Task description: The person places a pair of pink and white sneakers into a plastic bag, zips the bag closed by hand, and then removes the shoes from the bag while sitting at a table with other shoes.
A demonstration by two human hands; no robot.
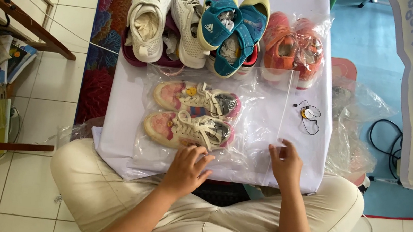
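Left hand (187,168) spread, fingers pressing clear plastic bag (261,112) holding pink sneakers (192,114), flat on white-covered surface (125,101). Right hand (285,164) pinches bag's open edge. White, teal, orange shoes (216,26) lined beyond.

On the counter (111,136), a pair of sneakers (193,114) lies inside a plastic bag (261,138). Behind the bag stands a row of shoes (222,27); right of it, a small cord (310,115).
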